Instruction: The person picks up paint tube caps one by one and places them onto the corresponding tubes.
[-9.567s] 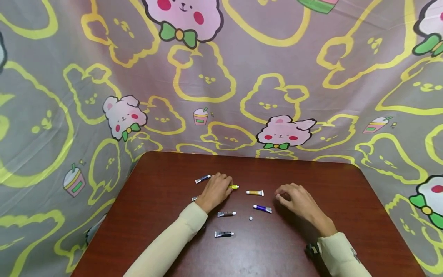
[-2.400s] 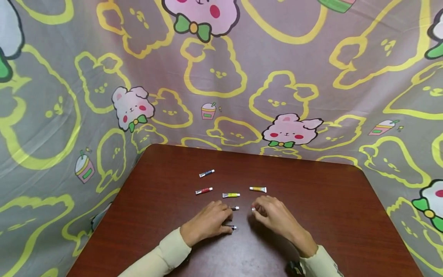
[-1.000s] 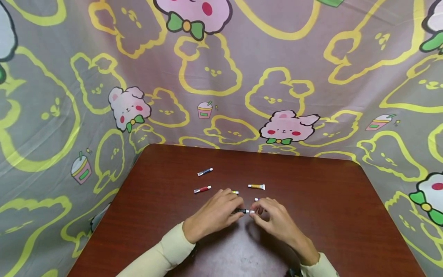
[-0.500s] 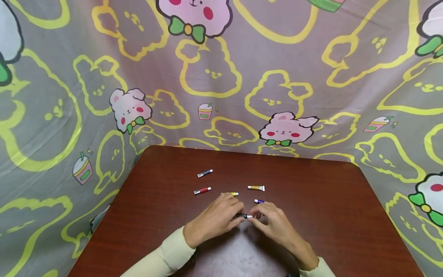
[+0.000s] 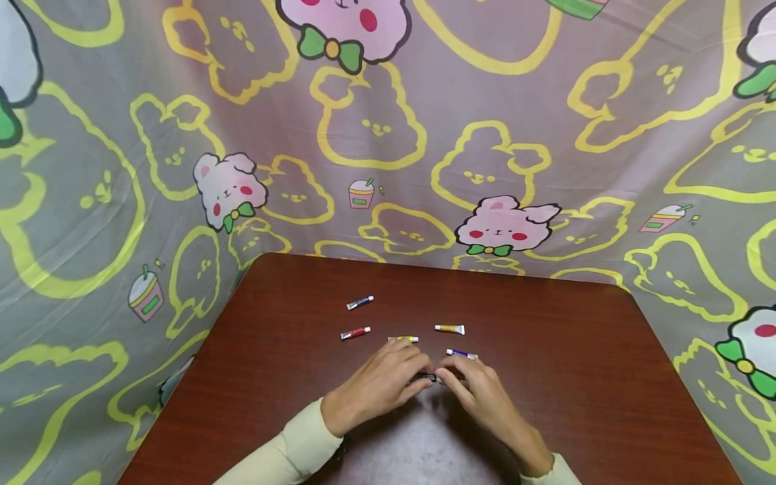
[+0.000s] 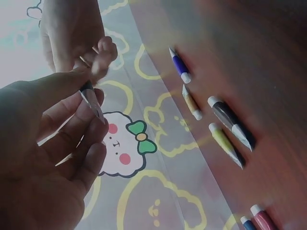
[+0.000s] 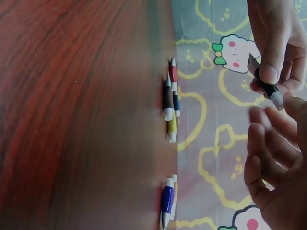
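Observation:
My left hand [image 5: 378, 377] pinches a small black paint tube [image 7: 265, 82] between thumb and fingers, its crimped end toward the palm. The tube's white cap [image 7: 277, 99] points at my right hand [image 5: 481, 391], and it is mostly hidden by fingers in the head view. The right thumb and bent fingers close around that cap; the index finger is blurred in the right wrist view. Just beyond the hands lie a yellow paint tube [image 5: 403, 339] and a purple paint tube [image 5: 462, 353]. A brown paint tube [image 6: 230, 120] is hidden behind the left hand in the head view.
Farther back on the dark red table [image 5: 545, 323] lie a blue paint tube [image 5: 360, 302], a red paint tube [image 5: 355, 333] and an ochre paint tube [image 5: 449, 329]. A patterned cloth [image 5: 388, 188] hangs behind the table's far edge.
The black tube was picked up off the table by my left hand. My right hand, holding a loose white cap, brought it to the tube's end; its fingers have since shifted around it.

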Tool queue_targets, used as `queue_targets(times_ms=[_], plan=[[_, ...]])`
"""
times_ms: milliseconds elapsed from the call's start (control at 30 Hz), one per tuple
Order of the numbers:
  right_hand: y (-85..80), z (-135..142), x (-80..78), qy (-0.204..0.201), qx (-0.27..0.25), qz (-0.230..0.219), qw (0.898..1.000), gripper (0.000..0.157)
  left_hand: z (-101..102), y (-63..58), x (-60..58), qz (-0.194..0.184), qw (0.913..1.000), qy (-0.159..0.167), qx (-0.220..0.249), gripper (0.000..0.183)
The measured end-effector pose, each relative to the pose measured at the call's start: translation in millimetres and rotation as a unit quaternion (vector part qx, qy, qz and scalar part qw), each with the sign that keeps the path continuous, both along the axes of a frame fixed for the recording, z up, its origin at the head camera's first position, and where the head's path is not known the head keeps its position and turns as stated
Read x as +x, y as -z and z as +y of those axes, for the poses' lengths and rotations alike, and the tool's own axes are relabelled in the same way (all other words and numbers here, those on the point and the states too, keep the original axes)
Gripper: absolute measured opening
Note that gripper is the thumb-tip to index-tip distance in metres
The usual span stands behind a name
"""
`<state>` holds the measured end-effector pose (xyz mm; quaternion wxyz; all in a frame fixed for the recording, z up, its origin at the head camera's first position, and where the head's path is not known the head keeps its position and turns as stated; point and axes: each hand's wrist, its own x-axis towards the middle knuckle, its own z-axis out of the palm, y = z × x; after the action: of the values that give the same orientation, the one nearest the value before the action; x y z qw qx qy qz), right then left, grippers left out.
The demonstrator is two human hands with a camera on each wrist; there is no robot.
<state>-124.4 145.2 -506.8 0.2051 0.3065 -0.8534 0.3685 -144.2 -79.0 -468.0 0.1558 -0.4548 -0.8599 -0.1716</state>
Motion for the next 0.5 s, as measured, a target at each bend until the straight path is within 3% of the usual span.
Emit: queue_targets(times_ms=[200, 500], plan=[[-1.4, 1.8, 0.8, 0.003, -0.033, 0.003, 0.999, 0.021, 1.2, -2.4, -0.4, -0.007, 1.0000, -0.002, -0.001, 0.014], [-3.1, 6.6, 0.2, -0.048, -0.042, -0.010, 0.998, 0.024, 3.0, -1.9, -1.0, 0.001, 1.0000, 0.001, -0.002, 0.014]])
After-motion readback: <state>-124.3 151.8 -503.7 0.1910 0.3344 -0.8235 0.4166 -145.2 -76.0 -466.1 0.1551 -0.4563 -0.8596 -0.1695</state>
